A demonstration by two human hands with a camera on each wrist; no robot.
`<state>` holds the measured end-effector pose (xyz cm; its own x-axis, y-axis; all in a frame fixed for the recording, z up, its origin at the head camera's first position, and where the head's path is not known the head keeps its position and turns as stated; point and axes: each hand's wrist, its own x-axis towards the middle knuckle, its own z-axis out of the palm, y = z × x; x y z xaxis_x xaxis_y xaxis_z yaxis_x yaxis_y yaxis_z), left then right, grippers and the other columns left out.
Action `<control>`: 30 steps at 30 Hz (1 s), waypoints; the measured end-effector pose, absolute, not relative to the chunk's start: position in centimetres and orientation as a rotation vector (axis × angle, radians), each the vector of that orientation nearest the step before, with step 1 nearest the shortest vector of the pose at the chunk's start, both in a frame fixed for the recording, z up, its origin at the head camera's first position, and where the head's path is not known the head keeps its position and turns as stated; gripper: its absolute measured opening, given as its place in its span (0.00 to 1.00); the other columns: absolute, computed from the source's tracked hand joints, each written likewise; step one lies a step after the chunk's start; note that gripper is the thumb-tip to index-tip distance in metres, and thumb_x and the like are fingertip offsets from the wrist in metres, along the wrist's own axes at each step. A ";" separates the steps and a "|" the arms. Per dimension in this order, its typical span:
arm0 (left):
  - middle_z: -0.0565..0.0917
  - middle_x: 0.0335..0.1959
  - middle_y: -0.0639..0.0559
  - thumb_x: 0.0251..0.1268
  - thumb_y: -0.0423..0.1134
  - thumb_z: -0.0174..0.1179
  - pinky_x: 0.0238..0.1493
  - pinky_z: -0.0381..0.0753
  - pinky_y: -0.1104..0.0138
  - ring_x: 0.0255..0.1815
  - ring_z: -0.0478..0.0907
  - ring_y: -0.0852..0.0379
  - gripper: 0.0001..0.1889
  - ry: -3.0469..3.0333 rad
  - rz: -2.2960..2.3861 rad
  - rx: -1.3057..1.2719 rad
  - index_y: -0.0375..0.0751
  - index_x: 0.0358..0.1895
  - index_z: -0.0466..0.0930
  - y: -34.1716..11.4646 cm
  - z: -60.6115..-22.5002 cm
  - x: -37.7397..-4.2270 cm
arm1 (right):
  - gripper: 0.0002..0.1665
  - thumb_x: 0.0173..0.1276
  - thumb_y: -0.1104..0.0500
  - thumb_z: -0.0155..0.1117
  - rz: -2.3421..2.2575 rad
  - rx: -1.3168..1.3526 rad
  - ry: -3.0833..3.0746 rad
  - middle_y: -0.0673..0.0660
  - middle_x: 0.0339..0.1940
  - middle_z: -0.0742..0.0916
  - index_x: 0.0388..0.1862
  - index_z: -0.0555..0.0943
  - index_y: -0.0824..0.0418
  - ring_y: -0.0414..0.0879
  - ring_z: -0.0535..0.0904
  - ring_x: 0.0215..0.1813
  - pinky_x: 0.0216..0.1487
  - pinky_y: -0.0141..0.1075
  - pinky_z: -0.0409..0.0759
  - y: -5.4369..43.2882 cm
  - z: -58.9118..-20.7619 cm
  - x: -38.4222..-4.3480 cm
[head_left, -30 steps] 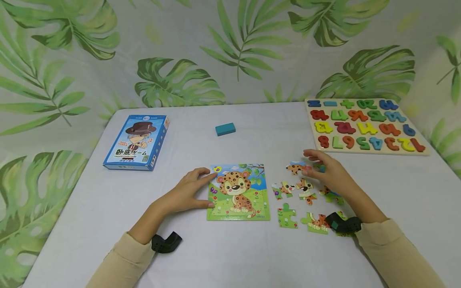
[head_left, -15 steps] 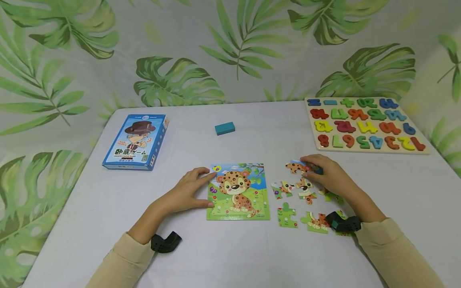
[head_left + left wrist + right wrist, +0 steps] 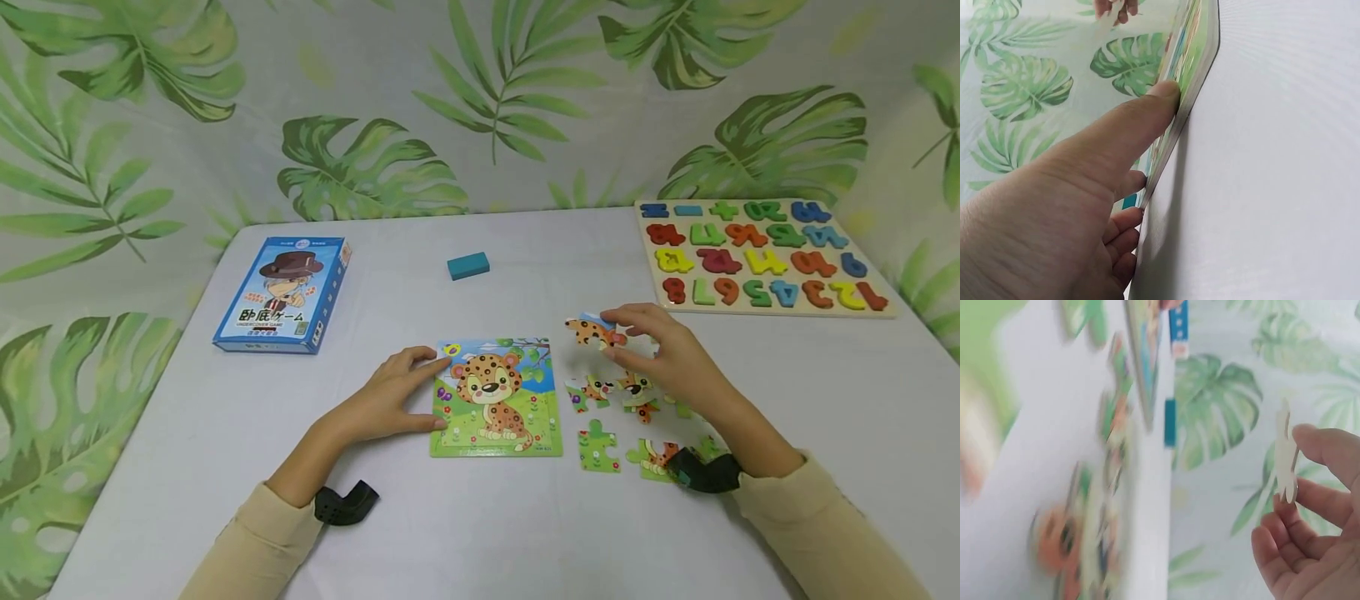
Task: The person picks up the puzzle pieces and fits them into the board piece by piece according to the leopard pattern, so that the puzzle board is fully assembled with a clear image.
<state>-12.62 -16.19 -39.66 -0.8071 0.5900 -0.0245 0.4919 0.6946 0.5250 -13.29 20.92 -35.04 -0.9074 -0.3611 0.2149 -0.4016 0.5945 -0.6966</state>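
A square leopard jigsaw board (image 3: 498, 400) lies flat in the middle of the white table. Along its left side my left hand (image 3: 386, 396) steadies it, thumb and index finger spread over the edge; the left wrist view shows the thumb (image 3: 1163, 94) on the board's rim. My right hand (image 3: 675, 358) pinches a spotted puzzle piece (image 3: 591, 333) between thumb and fingers, raised off the table. Its pale back (image 3: 1285, 459) faces the right wrist camera. Below that hand lie several loose pieces, among them a green one (image 3: 597, 447) and a face piece (image 3: 637, 392); the hand and wrist camera partly cover some.
At the back right is a wooden number board (image 3: 765, 310). A blue card-game box (image 3: 281, 296) lies to the left, and a small teal block (image 3: 468, 266) sits behind the jigsaw board. Leafy cloth (image 3: 495, 108) hangs behind the table.
My right hand has closed on the spotted piece, lifted it from the table and carried it a little left, toward the board. The left hand stays in place.
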 end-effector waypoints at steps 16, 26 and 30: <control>0.59 0.67 0.50 0.57 0.61 0.54 0.63 0.49 0.53 0.67 0.51 0.51 0.38 2.826 0.681 0.957 0.40 0.66 0.60 -15.3 -40.3 -12.6 | 0.26 0.59 0.59 0.65 1.144 0.978 -2.823 0.58 0.51 0.74 0.56 0.74 0.64 0.51 0.69 0.54 0.52 0.44 0.71 11.9 -36.6 -14.1; 0.63 0.63 0.47 0.57 0.61 0.53 0.63 0.51 0.54 0.65 0.54 0.50 0.38 2.878 0.635 0.926 0.43 0.67 0.58 -14.5 -40.1 -12.5 | 0.27 0.60 0.57 0.63 0.985 1.036 -2.919 0.60 0.51 0.74 0.58 0.73 0.63 0.52 0.68 0.53 0.50 0.44 0.71 11.0 -38.4 -15.1; 0.62 0.63 0.46 0.57 0.61 0.52 0.62 0.53 0.53 0.65 0.54 0.49 0.35 2.889 0.571 0.956 0.52 0.67 0.59 -14.2 -40.0 -12.6 | 0.26 0.60 0.57 0.63 0.935 1.092 -2.894 0.60 0.51 0.75 0.57 0.74 0.63 0.52 0.69 0.53 0.51 0.44 0.70 10.9 -38.6 -15.5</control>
